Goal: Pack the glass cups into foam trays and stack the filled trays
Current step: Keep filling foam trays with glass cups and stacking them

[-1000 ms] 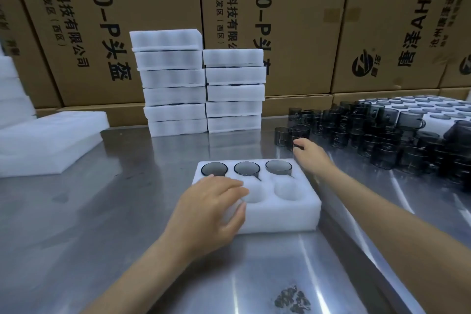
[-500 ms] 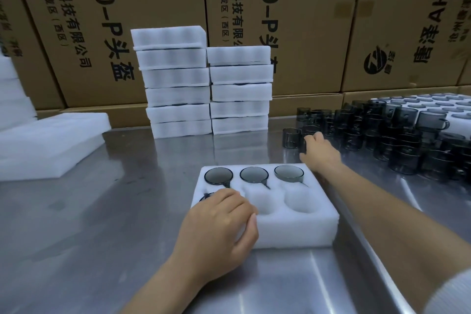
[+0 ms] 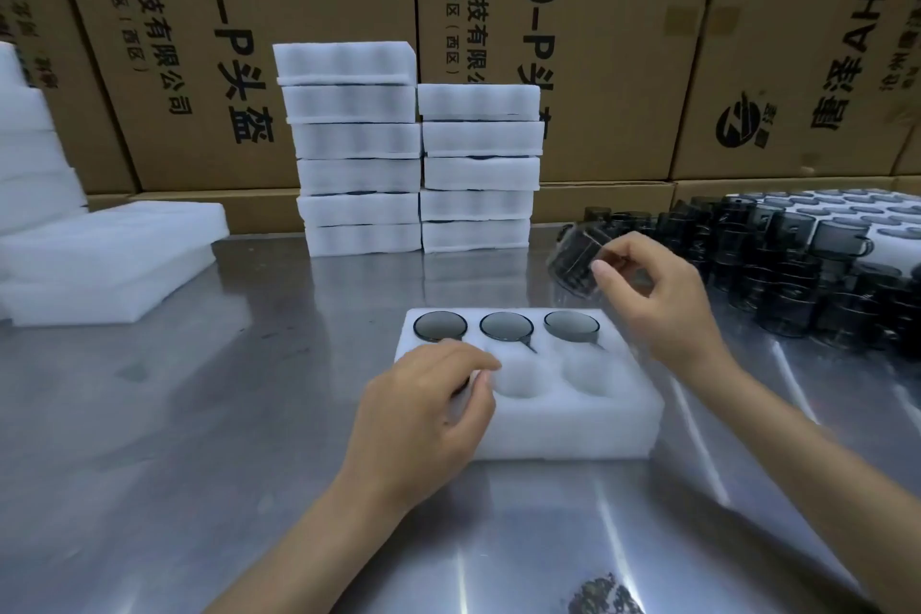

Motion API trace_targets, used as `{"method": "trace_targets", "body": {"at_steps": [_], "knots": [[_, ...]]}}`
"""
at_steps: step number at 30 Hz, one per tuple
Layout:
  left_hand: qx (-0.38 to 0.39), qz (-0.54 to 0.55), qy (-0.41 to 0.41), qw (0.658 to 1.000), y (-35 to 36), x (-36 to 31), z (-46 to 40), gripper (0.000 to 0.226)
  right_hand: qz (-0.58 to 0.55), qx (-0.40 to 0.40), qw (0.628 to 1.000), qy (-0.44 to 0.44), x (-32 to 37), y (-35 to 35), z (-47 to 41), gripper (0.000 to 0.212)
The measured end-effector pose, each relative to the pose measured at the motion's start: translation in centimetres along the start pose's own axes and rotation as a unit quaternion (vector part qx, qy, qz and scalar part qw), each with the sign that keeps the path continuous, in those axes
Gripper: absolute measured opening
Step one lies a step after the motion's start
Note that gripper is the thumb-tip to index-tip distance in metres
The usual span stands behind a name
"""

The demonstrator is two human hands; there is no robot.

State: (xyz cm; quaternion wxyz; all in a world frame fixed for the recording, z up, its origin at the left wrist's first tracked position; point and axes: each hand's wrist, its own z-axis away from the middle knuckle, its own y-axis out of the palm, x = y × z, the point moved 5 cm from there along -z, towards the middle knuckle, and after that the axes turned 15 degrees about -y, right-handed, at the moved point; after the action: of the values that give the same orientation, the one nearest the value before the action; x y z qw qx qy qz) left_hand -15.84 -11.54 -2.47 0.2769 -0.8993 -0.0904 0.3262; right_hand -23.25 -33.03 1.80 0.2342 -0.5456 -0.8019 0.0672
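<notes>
Your right hand point(image 3: 663, 299) had lifted a smoky glass cup point(image 3: 578, 257) off the steel table point(image 3: 199, 414) since the earlier frame.
You pinched that cup tilted in the air, just above the far right corner of the foam tray point(image 3: 573, 424). Your left hand point(image 3: 423, 419) lay with curled fingers over the tray's near left pocket; whether it gripped anything, I cannot tell. Three cups filled the tray's far row. Loose cups point(image 3: 777, 274) crowded right of the tray, and filled tray stacks point(image 3: 413, 155) stood beyond it.
</notes>
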Motion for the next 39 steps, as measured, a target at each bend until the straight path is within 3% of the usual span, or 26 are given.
{"method": "trace_targets", "body": {"at_steps": [4,8,15,23,27,31,36,39], "knots": [[-0.017,0.052,-0.039,0.998,-0.8,0.7,-0.2,0.03,-0.053,0.058,0.992,-0.097,6.0,1.2,2.0,0.005],[-0.025,0.064,-0.038,0.997,-1.2,0.8,0.0,0.032,0.062,0.124,0.977,-0.16,7.9,3.5,4.0,0.014],[0.012,0.04,-0.065,0.997,-0.5,1.3,0.4,0.034,0.146,0.208,0.955,-0.154,7.0,4.1,4.4,0.019],[0.025,0.028,-0.067,0.997,-0.1,1.4,0.4,0.036,0.096,0.296,0.941,-0.132,6.4,4.1,4.6,0.011],[0.02,0.016,-0.057,0.998,-0.2,1.3,0.3,0.035,0.104,0.326,0.931,-0.125,6.2,4.3,5.0,0.026],[0.002,0.002,-0.018,1.0,-0.9,0.8,0.2,0.034,0.07,0.246,0.963,-0.081,5.1,1.8,4.8,0.043],[0.029,-0.056,0.08,0.995,-0.3,-0.1,0.7,0.038,0.087,0.361,0.926,-0.068,4.1,2.7,6.6,0.055],[0.042,-0.069,0.069,0.994,0.2,0.0,0.8,0.037,0.099,0.39,0.913,-0.063,3.9,3.0,6.6,0.059]]}}
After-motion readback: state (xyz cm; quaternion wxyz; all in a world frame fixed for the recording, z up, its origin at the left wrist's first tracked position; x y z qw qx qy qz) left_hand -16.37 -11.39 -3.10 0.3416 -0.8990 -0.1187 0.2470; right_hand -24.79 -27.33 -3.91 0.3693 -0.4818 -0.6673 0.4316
